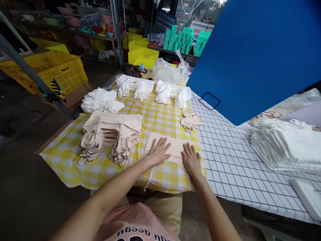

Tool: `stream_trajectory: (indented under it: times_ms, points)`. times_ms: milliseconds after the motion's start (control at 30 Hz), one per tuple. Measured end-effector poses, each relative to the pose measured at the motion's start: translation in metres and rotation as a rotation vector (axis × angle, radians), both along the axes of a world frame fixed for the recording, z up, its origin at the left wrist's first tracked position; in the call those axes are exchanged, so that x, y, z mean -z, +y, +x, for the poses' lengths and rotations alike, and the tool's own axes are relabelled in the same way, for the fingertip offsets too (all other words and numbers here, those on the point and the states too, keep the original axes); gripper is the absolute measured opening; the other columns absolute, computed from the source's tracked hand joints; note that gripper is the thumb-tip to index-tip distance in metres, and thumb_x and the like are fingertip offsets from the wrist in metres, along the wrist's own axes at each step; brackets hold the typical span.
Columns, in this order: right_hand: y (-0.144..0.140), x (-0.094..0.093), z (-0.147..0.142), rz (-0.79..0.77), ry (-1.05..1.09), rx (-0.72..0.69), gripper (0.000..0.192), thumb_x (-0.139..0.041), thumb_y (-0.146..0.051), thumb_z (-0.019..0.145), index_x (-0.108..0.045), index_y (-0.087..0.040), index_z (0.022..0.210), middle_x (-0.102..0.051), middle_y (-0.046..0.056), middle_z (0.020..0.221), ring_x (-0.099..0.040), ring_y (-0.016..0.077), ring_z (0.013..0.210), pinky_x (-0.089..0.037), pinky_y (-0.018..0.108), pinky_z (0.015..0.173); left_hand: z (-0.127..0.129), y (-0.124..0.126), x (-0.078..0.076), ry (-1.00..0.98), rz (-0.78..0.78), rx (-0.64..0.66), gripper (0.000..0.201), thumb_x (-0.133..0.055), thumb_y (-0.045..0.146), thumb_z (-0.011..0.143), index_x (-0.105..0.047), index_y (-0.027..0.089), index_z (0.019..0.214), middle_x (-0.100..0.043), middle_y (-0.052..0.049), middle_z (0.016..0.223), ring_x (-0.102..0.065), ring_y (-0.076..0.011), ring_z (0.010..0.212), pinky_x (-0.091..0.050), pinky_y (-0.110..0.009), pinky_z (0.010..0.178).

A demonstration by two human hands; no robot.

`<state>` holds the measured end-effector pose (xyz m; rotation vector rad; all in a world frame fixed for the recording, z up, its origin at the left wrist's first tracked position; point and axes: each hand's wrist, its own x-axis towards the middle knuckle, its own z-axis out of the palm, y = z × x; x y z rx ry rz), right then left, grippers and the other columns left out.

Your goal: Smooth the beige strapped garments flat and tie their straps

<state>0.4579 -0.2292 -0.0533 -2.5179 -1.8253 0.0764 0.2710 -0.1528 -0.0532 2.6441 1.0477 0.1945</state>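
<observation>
Near the worktop's front edge, the cloth is pressed by the left hand and right hand, both spread wide; seemingly light and limp, it is best taken by its corners.

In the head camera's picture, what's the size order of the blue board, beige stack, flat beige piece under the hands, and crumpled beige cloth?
1. Blue board
2. Beige stack
3. Flat beige piece, partly covered
4. Crumpled beige cloth
</observation>
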Motion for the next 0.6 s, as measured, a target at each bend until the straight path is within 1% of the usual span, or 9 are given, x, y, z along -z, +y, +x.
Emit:
stream_trajectory:
  times_ms: [100, 167, 200, 300, 367, 433, 500, 567, 600]
  points:
    - [-0.011, 0.0, 0.009, -0.001, 0.055, 0.055, 0.053, -0.019, -0.037, 0.092, -0.03, -0.02, 0.141, -0.024, 0.004, 0.149, -0.017, 0.0227, 0.137, -0.02, 0.048, 0.106, -0.004, -0.005, -0.001, -0.001, -0.022, 0.0, 0.056, -0.036, 0.045, 0.09, -0.03, 0.021, 0.139, -0.015, -0.011, 0.15, -0.009, -0.0253, 0.139, -0.005, -0.053, 0.11]
    - [-0.03, -0.004, 0.016, 0.081, 0.143, 0.116, 0.054, -0.023, -0.038, 0.09, -0.038, -0.016, 0.137, -0.031, 0.008, 0.146, -0.023, 0.0262, 0.135, -0.022, 0.05, 0.104, -0.009, -0.005, -0.004, 0.02, -0.074, -0.013, 0.059, -0.04, 0.046, 0.088, -0.03, 0.019, 0.139, -0.013, -0.013, 0.15, -0.008, -0.0274, 0.139, -0.003, -0.055, 0.109]
    - [-0.042, -0.007, 0.017, 0.149, 0.205, 0.14, 0.055, -0.026, -0.04, 0.088, -0.043, -0.014, 0.133, -0.038, 0.011, 0.142, -0.03, 0.028, 0.131, -0.026, 0.049, 0.102, -0.01, -0.005, -0.005, 0.03, -0.097, -0.024, 0.061, -0.042, 0.045, 0.087, -0.03, 0.018, 0.139, -0.013, -0.014, 0.15, -0.008, -0.0288, 0.138, -0.003, -0.056, 0.109]
    - [-0.091, -0.018, 0.011, 0.396, 0.459, 0.254, 0.05, -0.035, -0.047, 0.084, -0.06, -0.013, 0.111, -0.062, 0.015, 0.112, -0.056, 0.0275, 0.103, -0.044, 0.038, 0.084, -0.004, -0.014, -0.009, 0.025, -0.103, -0.023, 0.065, -0.046, 0.044, 0.085, -0.027, 0.015, 0.14, -0.012, -0.016, 0.15, -0.007, -0.0301, 0.138, -0.002, -0.057, 0.108]
    - [-0.124, -0.019, 0.001, 0.488, 0.607, 0.407, 0.043, -0.041, -0.05, 0.082, -0.063, -0.015, 0.094, -0.067, 0.01, 0.084, -0.062, 0.0233, 0.08, -0.047, 0.03, 0.067, 0.007, -0.026, -0.01, 0.007, -0.089, 0.054, 0.066, -0.046, 0.043, 0.085, -0.025, 0.015, 0.141, -0.011, -0.016, 0.15, -0.007, -0.0282, 0.139, -0.003, -0.054, 0.11]
    - [-0.151, -0.011, -0.011, 0.45, 0.724, 0.501, 0.04, -0.045, -0.051, 0.079, -0.063, -0.016, 0.083, -0.064, 0.006, 0.066, -0.061, 0.0208, 0.067, -0.046, 0.027, 0.06, 0.021, -0.042, -0.011, -0.013, -0.09, 0.173, 0.065, -0.045, 0.042, 0.086, -0.024, 0.015, 0.141, -0.011, -0.015, 0.15, -0.008, -0.026, 0.139, -0.007, -0.049, 0.111]
    - [-0.166, 0.005, -0.023, 0.306, 0.852, 0.507, 0.039, -0.049, -0.053, 0.073, -0.063, -0.016, 0.075, -0.065, 0.005, 0.063, -0.061, 0.0217, 0.064, -0.047, 0.029, 0.061, 0.037, -0.057, -0.013, -0.029, -0.094, 0.27, 0.063, -0.044, 0.041, 0.087, -0.024, 0.017, 0.141, -0.012, -0.014, 0.15, -0.008, -0.0246, 0.139, -0.01, -0.046, 0.112]
    - [-0.168, 0.022, -0.033, 0.21, 0.954, 0.502, 0.042, -0.054, -0.055, 0.065, -0.065, -0.016, 0.077, -0.069, 0.01, 0.079, -0.064, 0.0259, 0.077, -0.049, 0.033, 0.069, 0.05, -0.067, -0.013, -0.043, -0.086, 0.3, 0.061, -0.044, 0.04, 0.088, -0.024, 0.018, 0.141, -0.012, -0.014, 0.15, -0.007, -0.0244, 0.139, -0.009, -0.045, 0.112]
    - [-0.165, 0.029, -0.037, 0.208, 0.989, 0.51, 0.045, -0.056, -0.055, 0.062, -0.065, -0.016, 0.081, -0.069, 0.012, 0.091, -0.063, 0.028, 0.087, -0.049, 0.035, 0.075, 0.055, -0.069, -0.013, -0.044, -0.083, 0.293, 0.06, -0.044, 0.039, 0.088, -0.024, 0.018, 0.141, -0.012, -0.014, 0.151, -0.006, -0.0247, 0.139, -0.009, -0.046, 0.112]
